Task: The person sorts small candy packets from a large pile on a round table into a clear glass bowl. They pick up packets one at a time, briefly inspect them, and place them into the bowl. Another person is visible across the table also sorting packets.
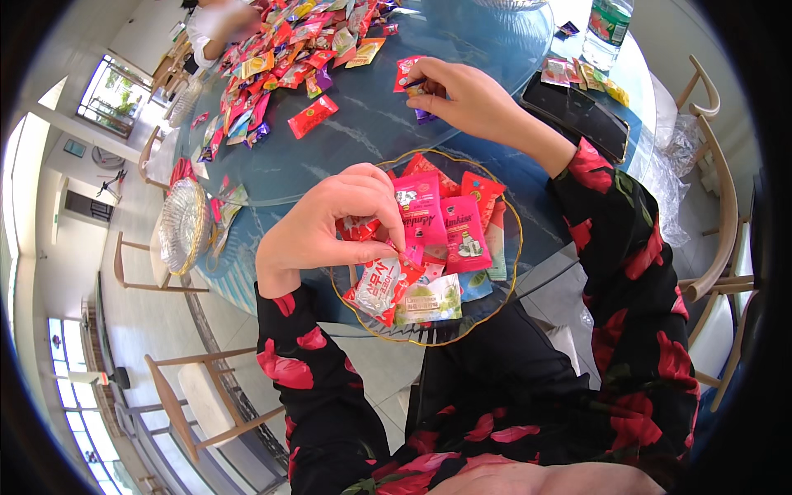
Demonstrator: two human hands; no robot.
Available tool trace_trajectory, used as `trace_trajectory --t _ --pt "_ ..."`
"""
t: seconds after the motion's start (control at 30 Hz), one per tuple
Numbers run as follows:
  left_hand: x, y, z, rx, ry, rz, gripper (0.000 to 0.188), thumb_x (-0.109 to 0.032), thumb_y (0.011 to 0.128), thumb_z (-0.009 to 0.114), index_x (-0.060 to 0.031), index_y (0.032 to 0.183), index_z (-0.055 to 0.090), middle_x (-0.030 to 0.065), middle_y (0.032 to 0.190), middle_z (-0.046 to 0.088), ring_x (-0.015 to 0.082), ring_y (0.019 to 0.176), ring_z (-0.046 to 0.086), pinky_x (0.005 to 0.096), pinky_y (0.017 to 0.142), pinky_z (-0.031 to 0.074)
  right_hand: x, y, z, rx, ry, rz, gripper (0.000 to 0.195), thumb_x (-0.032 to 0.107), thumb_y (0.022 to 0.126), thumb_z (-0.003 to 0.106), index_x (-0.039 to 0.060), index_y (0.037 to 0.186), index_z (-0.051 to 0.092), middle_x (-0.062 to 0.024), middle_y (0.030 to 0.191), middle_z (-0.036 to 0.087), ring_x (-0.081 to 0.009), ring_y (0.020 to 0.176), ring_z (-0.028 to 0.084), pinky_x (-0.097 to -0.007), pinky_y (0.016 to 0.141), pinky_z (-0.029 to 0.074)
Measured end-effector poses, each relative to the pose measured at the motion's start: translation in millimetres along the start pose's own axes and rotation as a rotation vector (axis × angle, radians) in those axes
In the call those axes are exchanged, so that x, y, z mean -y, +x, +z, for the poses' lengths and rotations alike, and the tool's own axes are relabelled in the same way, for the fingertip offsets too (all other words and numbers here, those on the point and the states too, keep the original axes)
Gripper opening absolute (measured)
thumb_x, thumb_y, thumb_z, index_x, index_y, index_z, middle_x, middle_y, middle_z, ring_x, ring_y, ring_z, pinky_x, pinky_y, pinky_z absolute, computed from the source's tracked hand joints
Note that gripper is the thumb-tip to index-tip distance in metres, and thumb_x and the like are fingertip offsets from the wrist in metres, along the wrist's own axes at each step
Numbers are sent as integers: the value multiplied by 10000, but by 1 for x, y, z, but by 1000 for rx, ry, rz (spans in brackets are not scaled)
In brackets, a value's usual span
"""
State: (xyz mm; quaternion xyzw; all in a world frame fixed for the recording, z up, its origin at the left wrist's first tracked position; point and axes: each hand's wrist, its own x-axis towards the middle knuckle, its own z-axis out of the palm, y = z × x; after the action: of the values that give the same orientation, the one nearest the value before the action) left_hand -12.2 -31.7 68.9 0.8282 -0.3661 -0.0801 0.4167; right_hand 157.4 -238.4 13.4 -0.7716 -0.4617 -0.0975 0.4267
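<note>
A clear ribbed bowl with a gold rim (pixel 518 247) sits at the table's near edge, holding several wrapped candies. Over its left side, my left hand (pixel 328 226) pinches the top corner of a red-and-white candy packet (pixel 380 284) between thumb and forefinger. Bright pink candy packets (pixel 467 235) and a pale green-and-white packet (pixel 430 301) lie beside it. Beyond the bowl, my right hand (pixel 467 102) has its fingertips closed on a small dark-edged candy wrapper (pixel 416 85), partly hidden by the fingers. A red packet (pixel 405 69) and a purple packet (pixel 426 116) show next to those fingertips.
A large candy pile (pixel 297 55) covers the far left of the round marbled table (pixel 365 124); one red packet (pixel 314 116) lies apart. At right are a black phone (pixel 575 114), loose candies (pixel 557 71) and a water bottle (pixel 607 31). Another gold-rimmed bowl (pixel 184 226) stands left. A person (pixel 213 34) sits beyond.
</note>
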Motion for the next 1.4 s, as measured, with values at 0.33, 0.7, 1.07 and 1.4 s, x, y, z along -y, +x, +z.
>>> trace_trajectory --t 0.33,0.7,1.07,1.4 --pt "-4 -4 -1 18 33 -52 175 -102 730 846 -113 867 738 -1 921 675 231 1003 566 377 940 431 1 0 1 6 12 8 269 278 956 683 74 1110 597 -115 935 710 -328 883 677 -415 765 513" --pt "13 -16 9 -533 -294 -133 75 -41 918 729 -6 970 689 23 948 634 89 857 599 226 742 479 8 3 3 28 65 18 188 237 986 606 68 1063 634 -109 934 715 -345 913 672 -427 785 509" --pt "81 -7 -11 -1016 167 -248 51 -52 957 665 -1 948 663 16 809 646 68 682 578 230 632 458 -1 12 1 -13 273 202 177 107 975 683 5 977 539 -86 839 689 -144 763 697 -280 649 520" --pt "86 -10 -10 -1151 222 -300 75 -78 980 645 -10 953 655 -7 765 620 47 655 545 219 607 441 35 7 -26 286 844 153 143 143 992 681 14 1003 619 -47 990 683 -105 933 664 -256 822 525"
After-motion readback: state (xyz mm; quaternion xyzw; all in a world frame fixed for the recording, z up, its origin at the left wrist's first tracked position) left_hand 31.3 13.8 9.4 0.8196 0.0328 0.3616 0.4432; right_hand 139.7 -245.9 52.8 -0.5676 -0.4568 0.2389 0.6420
